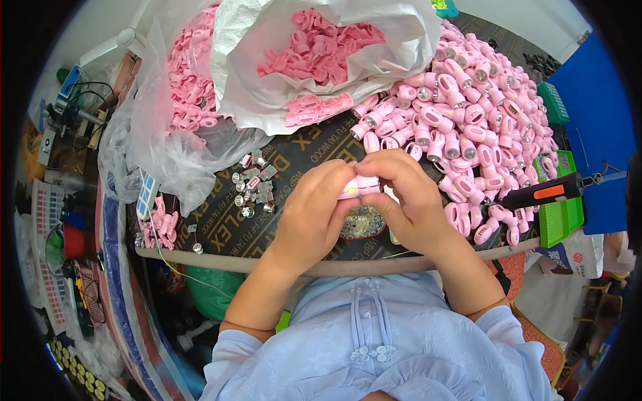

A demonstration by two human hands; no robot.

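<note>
Between both hands, above the near edge of the table, is a small pink flashlight [358, 188] with a yellow spot on its side. My left hand [311, 210] is closed around its left end, and my right hand [411, 204] pinches the right end with thumb and fingers. Most of the flashlight is hidden by the fingers. Just below the hands stands a small dark red-rimmed tray [364, 230] of tiny metal parts, partly covered by my left hand. Small circuit pieces with silver reflectors [254, 187] lie left of my left hand.
A large heap of pink flashlights [461, 113] covers the right side. A black screwdriver [542, 194] hangs over it beside green baskets [562, 220]. A white sack [234, 67] and a clear bag [150, 100] hold pink shells at the back. More pink pieces [160, 227] lie left.
</note>
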